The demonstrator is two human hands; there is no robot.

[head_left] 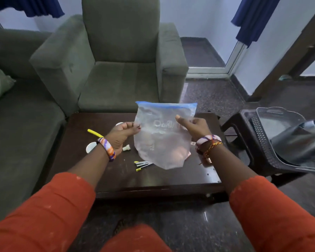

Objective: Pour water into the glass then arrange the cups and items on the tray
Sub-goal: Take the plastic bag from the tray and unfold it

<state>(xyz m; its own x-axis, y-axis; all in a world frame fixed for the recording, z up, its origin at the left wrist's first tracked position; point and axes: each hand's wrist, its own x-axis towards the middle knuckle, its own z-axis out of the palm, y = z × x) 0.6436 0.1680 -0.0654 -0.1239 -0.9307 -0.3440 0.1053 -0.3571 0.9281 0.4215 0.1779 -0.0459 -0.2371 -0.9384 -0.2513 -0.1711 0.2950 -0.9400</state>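
Both hands raised over dark low table (116, 179). Left hand (121, 135) pinches left edge of clear zip bag (162, 139); right hand (194, 127) grips right edge, thumb up. Bag upright, blue seal on top, nothing clearly visible inside. On table: yellow strip (95, 133), small white cup (91, 147), yellow-tipped tools (143, 164). Clear tray (278, 122) on dark stool (244, 142) to right. Green armchair (116, 57) behind table.

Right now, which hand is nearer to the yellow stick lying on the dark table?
Left. The left hand grips the plastic bag's left edge just right of the yellow stick; the right hand holds the bag's opposite edge, farther away across the bag.
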